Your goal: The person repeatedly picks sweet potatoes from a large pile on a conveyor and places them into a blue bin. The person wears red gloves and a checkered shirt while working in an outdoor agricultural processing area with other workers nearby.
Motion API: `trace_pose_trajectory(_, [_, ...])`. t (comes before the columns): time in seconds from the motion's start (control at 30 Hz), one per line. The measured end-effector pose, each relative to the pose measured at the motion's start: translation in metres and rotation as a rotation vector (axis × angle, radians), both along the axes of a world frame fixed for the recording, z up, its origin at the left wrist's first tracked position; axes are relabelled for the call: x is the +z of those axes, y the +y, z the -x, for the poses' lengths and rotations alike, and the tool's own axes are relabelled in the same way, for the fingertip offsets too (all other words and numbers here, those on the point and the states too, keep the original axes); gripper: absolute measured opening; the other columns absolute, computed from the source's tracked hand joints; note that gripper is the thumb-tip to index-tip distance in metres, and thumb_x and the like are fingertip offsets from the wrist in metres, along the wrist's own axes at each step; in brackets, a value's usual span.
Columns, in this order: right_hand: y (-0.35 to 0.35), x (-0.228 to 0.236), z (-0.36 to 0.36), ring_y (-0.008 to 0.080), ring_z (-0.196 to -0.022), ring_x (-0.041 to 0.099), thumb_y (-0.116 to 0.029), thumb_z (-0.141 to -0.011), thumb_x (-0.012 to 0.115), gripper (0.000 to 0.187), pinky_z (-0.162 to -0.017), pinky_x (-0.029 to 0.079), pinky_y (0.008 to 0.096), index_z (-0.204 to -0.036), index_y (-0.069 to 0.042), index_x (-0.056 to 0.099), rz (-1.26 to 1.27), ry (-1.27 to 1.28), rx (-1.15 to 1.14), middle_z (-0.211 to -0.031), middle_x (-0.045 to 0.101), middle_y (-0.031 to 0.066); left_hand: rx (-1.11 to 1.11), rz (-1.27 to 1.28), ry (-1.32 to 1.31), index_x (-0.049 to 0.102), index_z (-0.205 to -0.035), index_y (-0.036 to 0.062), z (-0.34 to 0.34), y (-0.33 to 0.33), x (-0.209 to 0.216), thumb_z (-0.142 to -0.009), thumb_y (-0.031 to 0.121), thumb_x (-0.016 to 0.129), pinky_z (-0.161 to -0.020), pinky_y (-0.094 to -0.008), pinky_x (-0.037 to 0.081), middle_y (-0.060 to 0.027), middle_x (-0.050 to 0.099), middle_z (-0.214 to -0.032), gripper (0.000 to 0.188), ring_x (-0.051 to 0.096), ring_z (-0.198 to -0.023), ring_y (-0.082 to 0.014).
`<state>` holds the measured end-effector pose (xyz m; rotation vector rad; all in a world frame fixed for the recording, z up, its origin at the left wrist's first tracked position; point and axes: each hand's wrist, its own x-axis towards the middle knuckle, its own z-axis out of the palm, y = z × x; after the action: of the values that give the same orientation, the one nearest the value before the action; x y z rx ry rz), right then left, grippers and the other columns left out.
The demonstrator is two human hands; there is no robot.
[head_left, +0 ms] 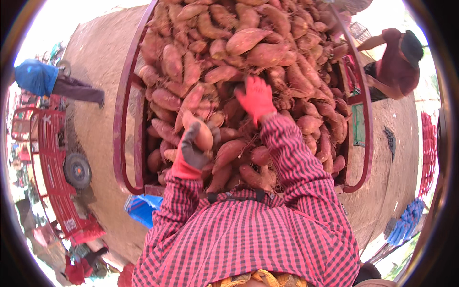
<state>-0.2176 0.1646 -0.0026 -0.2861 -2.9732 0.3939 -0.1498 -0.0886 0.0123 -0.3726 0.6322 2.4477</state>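
A heap of reddish-brown sweet potatoes [224, 76] fills a cart bed with red metal rails [125, 95]. My left hand [191, 152], in a red glove with a dark coated palm, is closed around one smooth, paler sweet potato [201, 134], lifted just over the heap. Farther forward and to the right, my right hand [257, 98] reaches onto the pile in a matching glove. Its fingers are stretched ahead and the thumb is apart, close to several sweet potatoes. Its fingertips are partly hidden, and I see nothing held there.
Beyond the right rail [367, 110] a person in a dark cap [412, 48] leans toward the cart. On the left a person in blue [38, 79] stands near a red trailer [55, 167]. A blue object [143, 209] lies beside the cart's near left corner.
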Motion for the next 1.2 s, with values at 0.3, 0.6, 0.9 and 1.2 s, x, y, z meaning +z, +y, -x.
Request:
trace_pose_trajectory(0.3, [-0.054, 0.062, -0.038, 0.0389, -0.094, 0.07, -0.059, -0.094, 0.064, 0.055, -0.083, 0.054, 0.0464, -0.104, -0.006, 0.07, 0.416, -0.185, 0.386, -0.098, 0.071, 0.021, 0.364, -0.03, -0.078, 0.056, -0.136, 0.0008, 0.029, 0.01, -0.007, -0.099, 0.019, 0.065, -0.113, -0.0438, 0.045, -0.0133, 0.063, -0.13, 0.043, 0.06, -0.122, -0.0287])
trace_pose_trajectory(0.6, [-0.111, 0.039, -0.103, 0.0375, -0.06, 0.064, -0.038, -0.101, 0.059, 0.035, -0.055, 0.05, 0.0475, -0.079, -0.011, 0.058, 0.579, 0.042, 0.814, -0.066, 0.06, 0.0138, 0.245, -0.37, -0.123, 0.057, -0.119, 0.0013, -0.009, -0.012, 0.006, -0.083, 0.038, 0.077, -0.082, -0.0422, 0.052, -0.0087, 0.062, -0.096, 0.055, 0.058, -0.079, -0.0225])
trace_pose_trajectory(0.9, [-0.016, 0.044, -0.083, 0.0332, -0.085, 0.067, -0.021, -0.089, 0.068, 0.018, -0.075, 0.057, 0.0415, -0.103, -0.01, 0.067, 0.569, 0.045, 0.785, -0.098, 0.067, 0.0117, 0.03, -0.291, 0.097, 0.058, -0.129, -0.0018, -0.011, -0.093, 0.021, -0.094, 0.049, 0.066, -0.077, -0.0432, 0.055, -0.0169, 0.068, -0.11, 0.062, 0.066, -0.076, -0.0258])
trace_pose_trajectory(1.2, [-0.008, -0.042, -0.025, 0.0396, -0.106, 0.068, -0.027, -0.08, 0.076, 0.048, -0.087, 0.055, 0.0484, -0.12, -0.008, 0.056, 0.042, -0.382, 0.267, -0.119, 0.065, 0.0196, -0.296, 0.995, 0.422, 0.065, -0.123, -0.003, 0.035, 0.026, 0.002, -0.075, 0.031, 0.087, -0.086, -0.0318, 0.053, -0.0093, 0.068, -0.101, 0.062, 0.064, -0.094, -0.0176])
